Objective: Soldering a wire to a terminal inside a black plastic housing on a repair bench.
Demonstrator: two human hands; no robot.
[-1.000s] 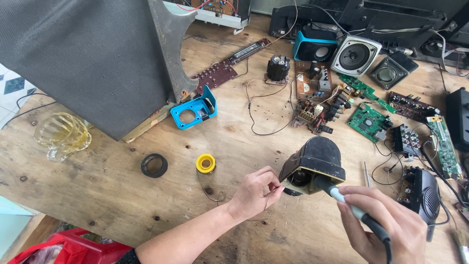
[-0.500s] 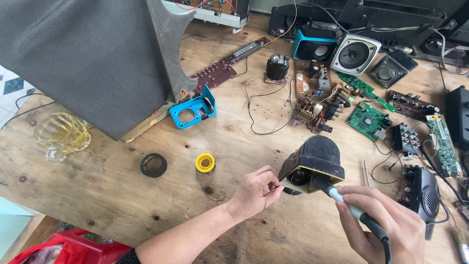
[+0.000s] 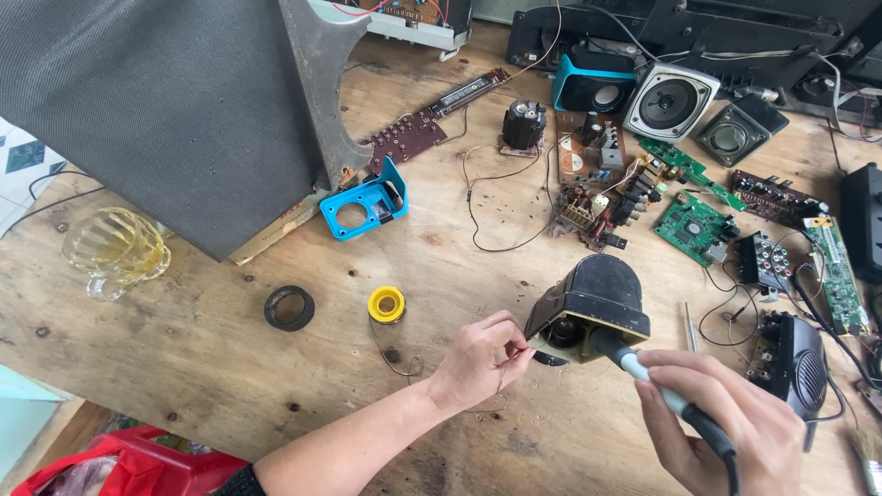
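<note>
Head view: left hand (image 3: 478,360) is pinching a thin solder wire (image 3: 511,356) betw. thumb & fingertips, closed tight on it, feeding its end toward the open underside of a small dark speaker housing (image 3: 593,303) that is lying near-right on the wooden bench (image 3: 230,386). Right hand (image 3: 726,427) is wrapped fully round the handle of a soldering iron (image 3: 643,378), w/ the tip going into that same opening; can't tell if tip & wire are touching, the spot's too dark. The wire is trailing back left to a yellow solder spool (image 3: 387,304), w/ a black ring (image 3: 289,308) just left of it. Far side is holding a blue plastic frame (image 3: 365,207), green circuit boards (image 3: 694,225), a grey speaker (image 3: 670,99); a big grey panel (image 3: 156,101) is leaning far-left, a glass mug (image 3: 115,250) near its left edge. Step in hand looks like soldering a joint inside the housing. Next move prob. needs steady hands: tip held on the joint, wire fed in slowly, housing not shifting since neither hand is bracing it.
</note>
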